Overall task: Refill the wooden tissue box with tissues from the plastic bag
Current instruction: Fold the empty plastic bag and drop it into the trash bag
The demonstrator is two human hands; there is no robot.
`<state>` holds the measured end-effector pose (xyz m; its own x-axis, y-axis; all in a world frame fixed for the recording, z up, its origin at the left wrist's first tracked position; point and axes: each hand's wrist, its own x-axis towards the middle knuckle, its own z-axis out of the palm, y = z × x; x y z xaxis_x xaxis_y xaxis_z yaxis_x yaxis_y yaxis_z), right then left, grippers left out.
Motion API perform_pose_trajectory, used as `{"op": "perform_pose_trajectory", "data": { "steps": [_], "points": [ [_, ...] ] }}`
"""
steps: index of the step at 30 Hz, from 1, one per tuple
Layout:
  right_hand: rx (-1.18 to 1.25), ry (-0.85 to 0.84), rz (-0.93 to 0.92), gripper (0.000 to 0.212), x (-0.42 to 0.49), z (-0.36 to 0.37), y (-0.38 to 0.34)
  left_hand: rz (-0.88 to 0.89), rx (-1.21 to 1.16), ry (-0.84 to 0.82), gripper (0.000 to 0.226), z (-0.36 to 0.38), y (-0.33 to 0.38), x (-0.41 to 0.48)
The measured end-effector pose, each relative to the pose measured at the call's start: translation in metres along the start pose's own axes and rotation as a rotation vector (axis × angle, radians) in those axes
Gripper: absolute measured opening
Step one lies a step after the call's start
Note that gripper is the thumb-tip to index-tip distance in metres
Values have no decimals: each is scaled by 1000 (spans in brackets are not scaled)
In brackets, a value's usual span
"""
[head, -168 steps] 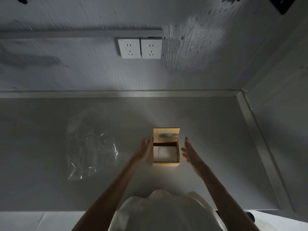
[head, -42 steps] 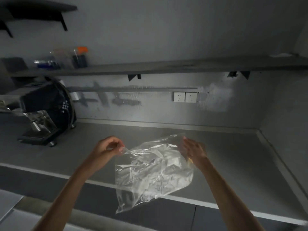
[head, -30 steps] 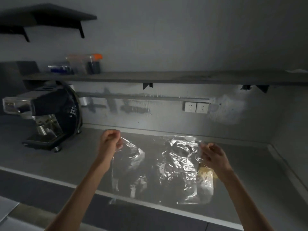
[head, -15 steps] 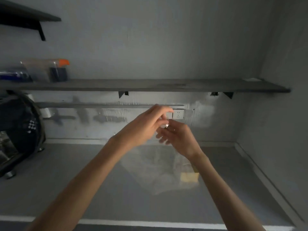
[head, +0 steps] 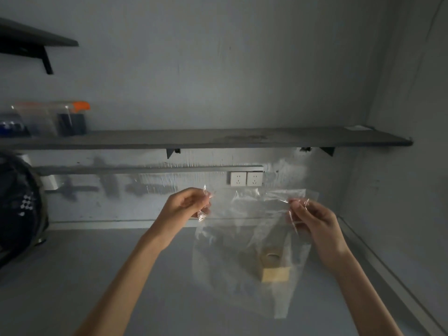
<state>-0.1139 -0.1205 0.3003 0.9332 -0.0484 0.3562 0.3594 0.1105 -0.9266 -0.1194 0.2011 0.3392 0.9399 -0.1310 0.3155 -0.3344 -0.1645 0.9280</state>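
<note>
I hold a clear plastic bag (head: 244, 251) up in the air above the grey counter (head: 97, 287). My left hand (head: 186, 204) pinches its upper left corner and my right hand (head: 312, 219) pinches its upper right corner, so the bag hangs spread flat between them. No tissues show inside the bag. Through the plastic I see the wooden tissue box (head: 275, 266) standing on the counter behind the bag, its lid with an oval slot facing up. What the box holds is hidden.
A long grey shelf (head: 206, 139) runs along the wall above two white sockets (head: 246, 178). Clear containers with an orange cap (head: 52, 118) stand at the shelf's left end. A dark machine (head: 19, 209) sits at the far left. A side wall closes the right.
My hands were together at the bag's top half a second ago. They have moved apart, stretching the bag wide and flat. Earlier the bag lay on the counter beside the open box.
</note>
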Motion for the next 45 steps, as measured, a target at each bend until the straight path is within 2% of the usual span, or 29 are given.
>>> {"op": "perform_pose_trajectory", "data": {
  "steps": [2, 4, 8, 14, 17, 22, 25, 28, 31, 34, 36, 38, 39, 42, 45],
  "points": [
    [8, 35, -4, 16, -3, -4, -2, -12, -44, -47, 34, 6, 4, 6],
    [8, 82, -9, 14, -4, -12, -4, -19, -81, -99, 38, 11, 7, 13],
    [-36, 122, 8, 25, -7, -28, -9, 15, -34, -142, 30, 22, 10, 26],
    [-76, 118, 41, 26, -15, -42, -19, -63, -116, -125, 18, 40, 0, 42],
    [-91, 174, 30, 26, -19, -46, -19, -102, -203, -52, 17, 52, -6, 48],
    [-158, 164, 60, 24, -24, -58, -10, -57, -354, 223, 18, 79, -18, 58],
    [-100, 117, 86, 24, -12, -69, -7, 48, -301, 170, 19, 89, -23, 65],
    [-140, 57, 58, 22, 12, -76, -3, 131, -164, 82, 19, 85, -25, 77],
    [-187, 9, 20, 21, 43, -79, 3, 150, -77, 165, 18, 74, -28, 90],
    [-111, -259, 48, 48, 71, -85, 21, 129, -128, 330, 16, 58, -37, 102],
    [-36, -413, 160, 62, 78, -83, 49, 92, -130, 411, 17, 44, -46, 108],
    [-7, -524, 294, 64, 79, -69, 86, 36, -135, 485, 16, 31, -54, 112],
    [-25, -549, 347, 57, 77, -57, 103, -2, -148, 512, 16, 24, -58, 112],
    [13, -403, 452, 36, 71, -21, 138, -137, -308, 517, 18, 1, -68, 114],
    [146, -264, 498, 29, 72, -3, 151, -275, -588, 330, 44, -19, -86, 107]
  ]
}}
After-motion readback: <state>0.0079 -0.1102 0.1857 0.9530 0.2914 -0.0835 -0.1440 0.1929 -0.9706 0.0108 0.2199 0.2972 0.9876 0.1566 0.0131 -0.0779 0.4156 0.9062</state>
